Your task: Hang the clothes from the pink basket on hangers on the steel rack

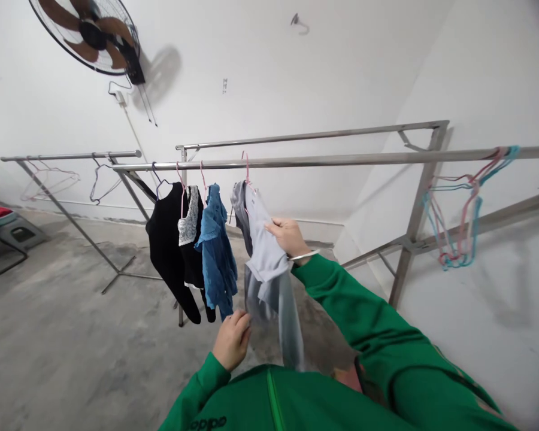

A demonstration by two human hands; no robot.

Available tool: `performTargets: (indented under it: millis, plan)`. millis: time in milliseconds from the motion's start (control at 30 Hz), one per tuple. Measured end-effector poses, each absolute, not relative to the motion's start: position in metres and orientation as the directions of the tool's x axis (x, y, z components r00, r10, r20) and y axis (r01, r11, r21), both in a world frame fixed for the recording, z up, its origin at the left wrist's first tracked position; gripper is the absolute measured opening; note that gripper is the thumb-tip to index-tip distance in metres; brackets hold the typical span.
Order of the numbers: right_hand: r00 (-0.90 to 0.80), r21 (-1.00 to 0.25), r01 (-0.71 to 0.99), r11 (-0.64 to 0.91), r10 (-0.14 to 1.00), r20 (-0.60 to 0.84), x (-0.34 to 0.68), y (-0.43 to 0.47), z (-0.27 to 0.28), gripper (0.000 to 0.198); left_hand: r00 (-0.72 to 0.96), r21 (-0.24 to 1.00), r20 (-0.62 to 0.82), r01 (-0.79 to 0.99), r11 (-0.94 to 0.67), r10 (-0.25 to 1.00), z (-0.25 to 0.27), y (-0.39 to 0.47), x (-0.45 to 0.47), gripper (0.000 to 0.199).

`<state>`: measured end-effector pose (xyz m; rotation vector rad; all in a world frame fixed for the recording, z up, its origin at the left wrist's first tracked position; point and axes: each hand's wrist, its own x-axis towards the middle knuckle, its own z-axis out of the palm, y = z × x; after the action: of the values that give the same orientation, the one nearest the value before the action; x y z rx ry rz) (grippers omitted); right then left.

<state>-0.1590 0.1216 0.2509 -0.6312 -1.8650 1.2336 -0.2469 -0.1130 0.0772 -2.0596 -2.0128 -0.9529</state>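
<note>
A light grey top [265, 236] with long sleeves hangs from a pink hanger [247, 170] on the metal rail. My right hand [290, 239] pinches the top's right side, a bangle at its wrist. Its lower part and sleeve are smeared by motion. My left hand [232, 341] is closed, fingers curled, just below and left of the top's lower edge; whether it grips any cloth there I cannot tell. Left of the grey top hang a crumpled blue garment [218, 251], a black garment with white lace [191, 239] and a black long-sleeved top [168, 233].
The clothes rail [323, 160] crosses in front of me, with a second bar [314, 136] behind it. Pink and blue hangers [462, 221] cluster on the right. Another rack [72, 157] with bare hangers stands left. A wall fan [92, 35] is above; a grey stool [20, 233] is far left.
</note>
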Motion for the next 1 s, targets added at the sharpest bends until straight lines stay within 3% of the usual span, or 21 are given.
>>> performTargets:
  millis: [133,467,633,700,733,767,833,900,1000]
  plan:
    - [-0.471,-0.871,0.02,0.49,0.773,0.424,-0.202,0.125,0.246,0.035,-0.082,0.289,0.538,0.953,-0.092,0.839,0.067,-0.126,-0.26,0.022]
    - [-0.445,-0.851,0.112,0.514,0.791,0.419,-0.25,0.124,0.219,0.03,-0.048,0.209,0.533,0.975,-0.076,0.845,0.061,-0.143,-0.268,0.02]
    - [-0.24,-0.728,0.03,0.685,0.712,0.66,-0.211,0.088,0.168,0.024,-0.029,0.218,0.461,0.973,-0.082,0.887,0.054,-0.14,-0.265,0.021]
    - [-0.314,-0.671,0.088,0.736,0.66,0.683,-0.178,0.068,0.133,0.021,0.008,0.224,0.4,0.969,-0.106,0.917,0.051,-0.135,-0.265,0.021]
    - [-0.471,-0.667,0.17,0.725,0.654,0.592,-0.159,0.058,0.114,0.019,0.038,0.225,0.361,0.966,-0.126,0.932,0.051,-0.131,-0.265,0.022]
    - [-0.647,-0.662,0.283,0.694,0.648,0.402,-0.14,0.049,0.095,0.017,0.075,0.223,0.317,0.963,-0.152,0.945,0.051,-0.127,-0.265,0.022]
    - [-0.794,-0.603,0.54,0.587,0.593,-0.133,-0.1,0.035,0.058,0.011,0.172,0.215,0.208,0.952,-0.217,0.963,0.052,-0.117,-0.262,0.023]
    - [-0.665,-0.512,0.744,0.43,0.551,-0.504,-0.055,0.027,0.021,0.01,0.28,0.201,0.082,0.935,-0.291,0.956,0.052,-0.103,-0.253,0.024]
    - [-0.412,-0.427,0.896,0.119,0.581,-0.702,0.024,0.023,-0.03,0.019,0.422,0.181,-0.118,0.899,-0.399,0.899,0.05,-0.077,-0.224,0.025]
